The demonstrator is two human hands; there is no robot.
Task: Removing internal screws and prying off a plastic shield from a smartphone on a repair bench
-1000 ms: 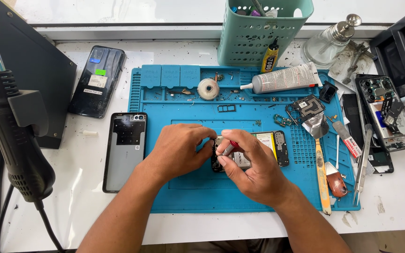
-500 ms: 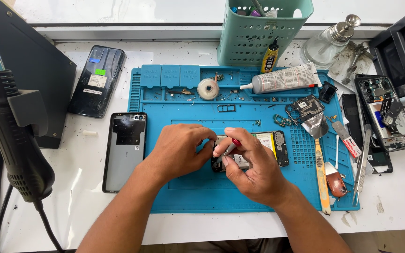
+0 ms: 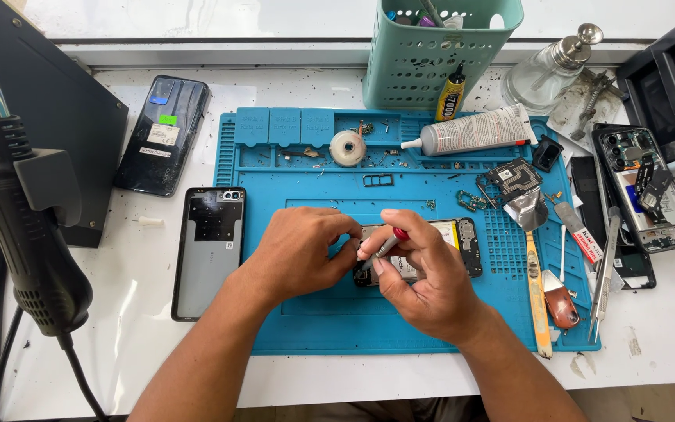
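Head view: the right hand (image 3: 423,285) pinches a slim screwdriver (image 3: 384,247) with a red cap between thumb and fingers, its tip down on the opened phone (image 3: 451,246) that lies at the middle of the blue work mat (image 3: 306,328). The left hand (image 3: 298,254) presses its curled fingers together on the phone's left end, steadying it.

Outward — the mat lies on a white, speckled bench under a window sill. At nine o'clock from the hands lies a grey phone back cover (image 3: 205,254); at ten o'clock, a dark phone (image 3: 162,134) with a small green sticker and a white label. At twelve stands a mint perforated basket (image 3: 439,59); at one o'clock, a white glue tube (image 3: 474,130). At three o'clock — an orange-handled pry tool (image 3: 537,301) and tweezers (image 3: 605,273).
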